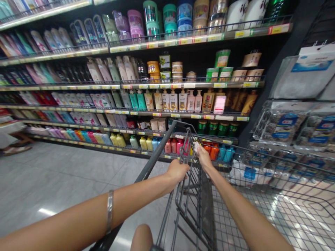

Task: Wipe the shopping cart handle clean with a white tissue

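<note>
A grey wire shopping cart (pixel 180 205) stands in front of me, its handlebar (pixel 157 150) slanting up from lower left to the middle. My left hand (pixel 178 171), with a silver bracelet on its forearm, is closed around the wire frame just inside the handlebar. Farther forward and to the right, my right hand (pixel 203 157) is closed at the upper wires of the cart's folding back panel. A small whitish patch shows at its fingertips; I cannot tell what it is. Parts of both hands' fingers are hidden. Nothing shows inside the wire basket (pixel 261 216).
Store shelves (pixel 146 116) across the front hold pump bottles (pixel 173 101), tubs (pixel 154 71) and jars (pixel 223 129). Packaged scrubbers (pixel 285 122) hang at right beside the basket. Grey tiled floor (pixel 78 181) lies at left, where a person's foot (pixel 17 150) shows at the edge.
</note>
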Available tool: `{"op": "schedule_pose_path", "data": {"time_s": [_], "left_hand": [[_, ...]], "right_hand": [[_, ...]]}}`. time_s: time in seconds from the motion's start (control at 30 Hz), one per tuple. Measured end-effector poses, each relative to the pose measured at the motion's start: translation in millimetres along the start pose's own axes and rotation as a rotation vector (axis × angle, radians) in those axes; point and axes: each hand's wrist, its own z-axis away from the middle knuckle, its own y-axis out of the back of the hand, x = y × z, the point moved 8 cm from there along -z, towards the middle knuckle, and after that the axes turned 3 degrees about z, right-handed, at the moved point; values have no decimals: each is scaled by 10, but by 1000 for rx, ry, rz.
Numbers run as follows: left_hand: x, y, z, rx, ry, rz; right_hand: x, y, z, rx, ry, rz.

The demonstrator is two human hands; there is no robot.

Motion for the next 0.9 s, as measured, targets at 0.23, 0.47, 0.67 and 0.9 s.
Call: {"op": "schedule_pose_path", "data": {"time_s": [0.23,0.47,0.67,0.9], "left_hand": [[-70,-1,-47,28,25,-8],[-35,-2,-21,20,19,28],[-25,14,6,13,6,35],[-27,6,-16,7,2,24]], "right_hand": [[273,277,144,13,-38,288],[432,522,377,45,-102,459],[341,507,360,46,-98,643],[267,522,468,-4,-87,796]]}}
